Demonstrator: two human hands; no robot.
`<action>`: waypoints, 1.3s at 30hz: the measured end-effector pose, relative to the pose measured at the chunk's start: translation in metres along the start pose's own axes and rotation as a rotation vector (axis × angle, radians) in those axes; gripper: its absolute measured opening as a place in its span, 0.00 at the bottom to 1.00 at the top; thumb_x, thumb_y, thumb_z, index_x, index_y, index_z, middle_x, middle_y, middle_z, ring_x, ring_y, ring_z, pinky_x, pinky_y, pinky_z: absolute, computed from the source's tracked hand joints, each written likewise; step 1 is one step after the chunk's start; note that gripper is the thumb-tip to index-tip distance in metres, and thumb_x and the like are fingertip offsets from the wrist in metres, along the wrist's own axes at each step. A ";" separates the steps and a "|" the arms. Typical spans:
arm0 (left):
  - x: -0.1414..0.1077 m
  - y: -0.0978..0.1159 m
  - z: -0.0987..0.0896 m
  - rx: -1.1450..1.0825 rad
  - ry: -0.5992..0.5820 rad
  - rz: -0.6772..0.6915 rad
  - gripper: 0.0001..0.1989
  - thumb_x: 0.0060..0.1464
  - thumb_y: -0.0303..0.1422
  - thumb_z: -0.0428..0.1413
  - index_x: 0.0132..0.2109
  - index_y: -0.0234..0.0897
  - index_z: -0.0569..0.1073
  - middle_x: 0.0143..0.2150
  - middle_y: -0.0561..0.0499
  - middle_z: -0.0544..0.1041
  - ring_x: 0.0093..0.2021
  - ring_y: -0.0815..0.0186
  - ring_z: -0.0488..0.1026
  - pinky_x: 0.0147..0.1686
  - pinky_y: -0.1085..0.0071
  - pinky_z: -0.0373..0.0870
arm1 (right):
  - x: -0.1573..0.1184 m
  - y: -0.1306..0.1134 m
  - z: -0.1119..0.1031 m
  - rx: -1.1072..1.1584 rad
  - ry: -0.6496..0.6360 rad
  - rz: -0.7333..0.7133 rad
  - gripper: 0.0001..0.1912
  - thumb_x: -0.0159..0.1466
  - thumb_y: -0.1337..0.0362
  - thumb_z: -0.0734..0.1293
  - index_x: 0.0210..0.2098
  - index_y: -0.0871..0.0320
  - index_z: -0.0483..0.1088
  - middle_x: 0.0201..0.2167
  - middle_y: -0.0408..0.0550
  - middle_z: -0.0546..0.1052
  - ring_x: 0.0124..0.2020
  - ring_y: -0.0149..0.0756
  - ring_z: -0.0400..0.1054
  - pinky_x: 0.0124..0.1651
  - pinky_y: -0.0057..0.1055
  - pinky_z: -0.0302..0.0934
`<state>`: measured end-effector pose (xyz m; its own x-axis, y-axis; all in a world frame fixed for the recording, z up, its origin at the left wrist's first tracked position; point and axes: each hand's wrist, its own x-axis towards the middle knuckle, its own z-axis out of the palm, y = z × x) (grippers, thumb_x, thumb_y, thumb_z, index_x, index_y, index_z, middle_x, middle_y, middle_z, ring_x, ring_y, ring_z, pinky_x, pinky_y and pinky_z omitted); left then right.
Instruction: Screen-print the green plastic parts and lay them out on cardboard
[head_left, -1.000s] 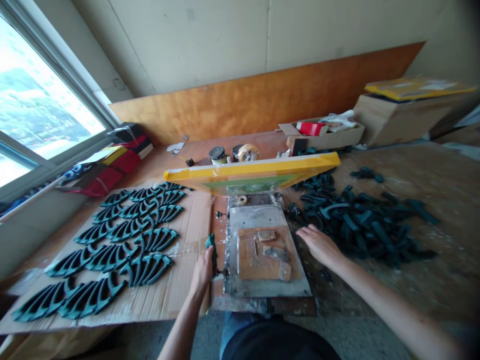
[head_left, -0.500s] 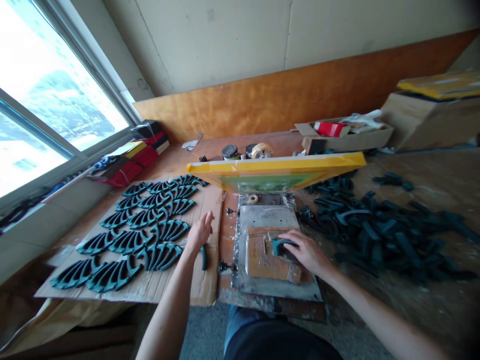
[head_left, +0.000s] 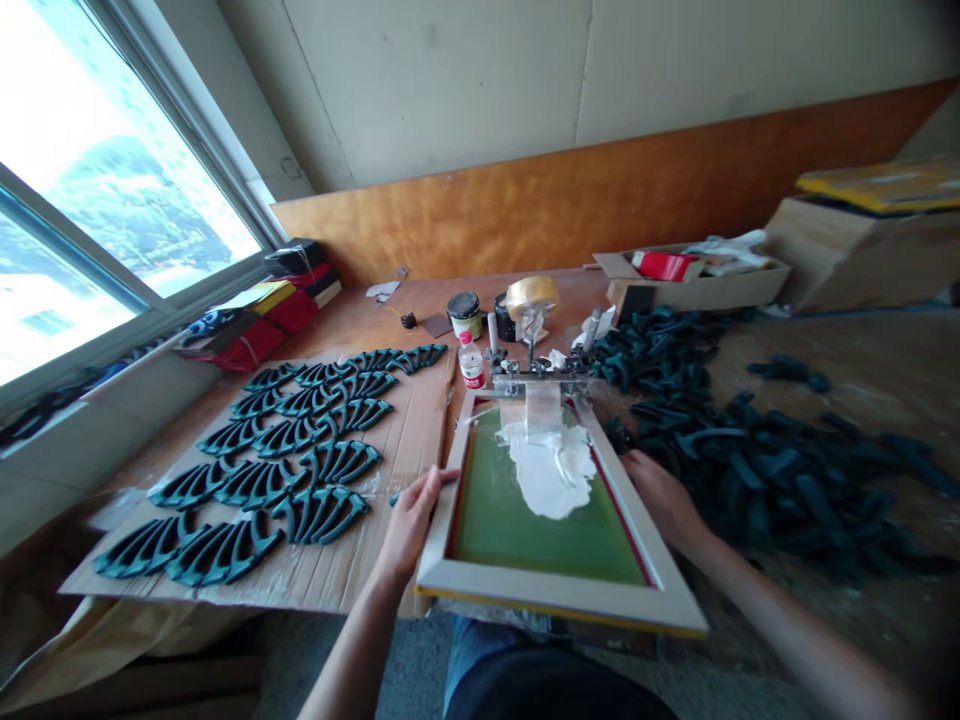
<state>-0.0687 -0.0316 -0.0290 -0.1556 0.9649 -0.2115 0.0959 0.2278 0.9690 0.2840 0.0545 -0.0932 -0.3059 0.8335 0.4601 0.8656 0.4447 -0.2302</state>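
A screen-printing frame (head_left: 555, 590) lies lowered in front of me, with green mesh (head_left: 495, 540) and a pool of white ink (head_left: 555, 480). A squeegee-like blade (head_left: 543, 412) stands at the ink's far end. My left hand (head_left: 415, 508) is closed at the frame's left edge, fingertips on the rim. At the right edge my right hand (head_left: 664, 492) is closed too, its fingers partly hidden by the rim. The metal base and the dark green piece under the frame are hidden.
Rows of dark green curved pieces (head_left: 322, 515) lie on cardboard (head_left: 390, 430) at left. A heap of similar pieces (head_left: 780, 470) is at right. Behind the frame stand a clamp (head_left: 540, 383), a bottle (head_left: 471, 362), an ink can (head_left: 465, 315) and a tape roll (head_left: 532, 294).
The raised frame has swung down flat over the base. My right hand has left the dark green piece and moved to the right edge; my left hand has come to the left edge.
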 end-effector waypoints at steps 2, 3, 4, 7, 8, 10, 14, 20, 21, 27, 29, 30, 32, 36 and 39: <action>-0.002 -0.040 0.002 0.081 -0.026 -0.056 0.35 0.53 0.52 0.51 0.61 0.34 0.66 0.37 0.49 0.80 0.37 0.61 0.75 0.36 0.70 0.70 | 0.027 0.001 -0.008 0.037 0.032 0.011 0.16 0.66 0.61 0.58 0.48 0.59 0.72 0.38 0.52 0.76 0.35 0.40 0.72 0.38 0.34 0.70; 0.000 -0.056 0.005 0.143 -0.016 -0.067 0.36 0.53 0.51 0.52 0.64 0.36 0.62 0.37 0.49 0.80 0.36 0.61 0.75 0.36 0.70 0.70 | 0.042 -0.004 -0.010 0.056 0.035 -0.008 0.18 0.64 0.60 0.62 0.52 0.59 0.69 0.43 0.54 0.74 0.41 0.42 0.71 0.43 0.36 0.69; 0.002 -0.069 0.008 0.223 -0.003 -0.071 0.36 0.54 0.50 0.51 0.66 0.37 0.59 0.38 0.49 0.80 0.36 0.61 0.75 0.36 0.70 0.70 | 0.056 -0.013 -0.010 0.064 0.017 -0.043 0.22 0.62 0.60 0.65 0.55 0.58 0.66 0.48 0.55 0.72 0.46 0.44 0.69 0.48 0.38 0.67; 0.010 -0.089 0.013 0.445 0.017 -0.074 0.30 0.58 0.46 0.47 0.65 0.41 0.59 0.41 0.49 0.80 0.40 0.61 0.76 0.39 0.71 0.69 | 0.083 -0.047 0.000 0.027 -0.172 -0.167 0.24 0.56 0.64 0.70 0.52 0.58 0.66 0.47 0.54 0.71 0.49 0.46 0.65 0.50 0.38 0.63; 0.011 -0.091 0.013 0.486 0.010 -0.077 0.29 0.59 0.45 0.46 0.65 0.42 0.60 0.41 0.49 0.80 0.41 0.61 0.76 0.39 0.71 0.68 | 0.084 -0.057 0.004 0.016 -0.257 -0.188 0.18 0.57 0.67 0.69 0.47 0.57 0.68 0.43 0.52 0.73 0.46 0.44 0.66 0.47 0.36 0.63; 0.013 -0.090 0.012 0.533 -0.005 -0.083 0.28 0.59 0.44 0.45 0.64 0.42 0.61 0.41 0.49 0.80 0.41 0.61 0.76 0.39 0.72 0.68 | 0.074 -0.069 0.012 0.020 -0.373 -0.230 0.07 0.59 0.71 0.65 0.37 0.57 0.69 0.35 0.48 0.74 0.40 0.40 0.67 0.42 0.32 0.62; 0.011 -0.088 0.010 0.547 -0.004 -0.092 0.26 0.60 0.44 0.45 0.63 0.42 0.63 0.42 0.50 0.80 0.40 0.63 0.76 0.39 0.73 0.67 | 0.034 -0.066 0.006 0.106 -0.408 -0.452 0.11 0.58 0.78 0.58 0.31 0.59 0.69 0.31 0.49 0.74 0.37 0.38 0.65 0.40 0.31 0.59; 0.011 -0.089 0.012 0.432 0.007 -0.077 0.26 0.59 0.43 0.47 0.61 0.39 0.65 0.44 0.47 0.80 0.42 0.62 0.76 0.43 0.71 0.68 | 0.031 -0.056 -0.014 0.225 -0.534 -0.580 0.09 0.55 0.76 0.61 0.29 0.57 0.69 0.28 0.45 0.73 0.35 0.37 0.65 0.39 0.32 0.58; 0.011 -0.089 0.012 0.407 0.015 -0.079 0.26 0.58 0.44 0.48 0.61 0.38 0.66 0.42 0.47 0.80 0.41 0.61 0.76 0.43 0.71 0.69 | 0.031 -0.057 -0.012 0.219 -0.488 -0.540 0.10 0.56 0.76 0.61 0.29 0.57 0.70 0.28 0.46 0.73 0.35 0.37 0.65 0.39 0.32 0.58; 0.010 -0.087 0.014 0.217 0.057 -0.142 0.32 0.52 0.50 0.53 0.60 0.37 0.67 0.35 0.48 0.80 0.36 0.59 0.76 0.38 0.67 0.71 | 0.003 -0.060 -0.001 0.215 -0.237 -0.600 0.16 0.59 0.76 0.58 0.40 0.58 0.74 0.37 0.51 0.76 0.42 0.40 0.66 0.46 0.37 0.59; 0.009 -0.083 0.013 0.175 0.063 -0.154 0.34 0.50 0.51 0.55 0.60 0.36 0.68 0.34 0.48 0.79 0.35 0.60 0.76 0.36 0.68 0.71 | 0.011 -0.059 -0.004 0.233 -0.305 -0.574 0.13 0.61 0.73 0.60 0.39 0.56 0.74 0.35 0.49 0.76 0.40 0.39 0.67 0.46 0.36 0.59; 0.009 -0.080 0.013 0.155 0.058 -0.156 0.35 0.49 0.51 0.56 0.60 0.36 0.67 0.34 0.49 0.79 0.34 0.61 0.75 0.36 0.69 0.71 | 0.021 -0.060 -0.006 0.226 -0.330 -0.532 0.10 0.62 0.70 0.62 0.39 0.55 0.74 0.34 0.48 0.76 0.39 0.39 0.67 0.46 0.36 0.59; 0.007 -0.071 0.011 0.104 0.031 -0.154 0.37 0.48 0.52 0.57 0.61 0.37 0.65 0.32 0.50 0.78 0.32 0.62 0.75 0.33 0.70 0.70 | 0.051 -0.062 -0.010 0.181 -0.328 -0.416 0.12 0.62 0.65 0.65 0.46 0.53 0.72 0.35 0.47 0.76 0.38 0.39 0.67 0.45 0.35 0.60; 0.000 -0.031 0.003 -0.023 0.002 -0.108 0.38 0.47 0.53 0.57 0.61 0.36 0.66 0.29 0.51 0.77 0.29 0.64 0.73 0.29 0.71 0.69 | 0.111 -0.055 -0.022 0.062 -0.192 -0.195 0.28 0.61 0.58 0.67 0.60 0.51 0.62 0.40 0.48 0.77 0.39 0.40 0.69 0.42 0.34 0.62; 0.001 0.013 0.001 -0.060 0.078 -0.001 0.29 0.53 0.55 0.51 0.48 0.35 0.76 0.31 0.50 0.77 0.31 0.64 0.73 0.30 0.72 0.69 | 0.125 -0.025 -0.033 0.113 -0.034 0.005 0.22 0.65 0.53 0.61 0.55 0.55 0.67 0.37 0.49 0.77 0.35 0.39 0.70 0.38 0.32 0.62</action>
<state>-0.0669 -0.0274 -0.0167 -0.2315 0.9512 -0.2041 0.0374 0.2183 0.9752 0.2376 0.1368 -0.0013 -0.3169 0.8455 0.4298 0.8172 0.4734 -0.3287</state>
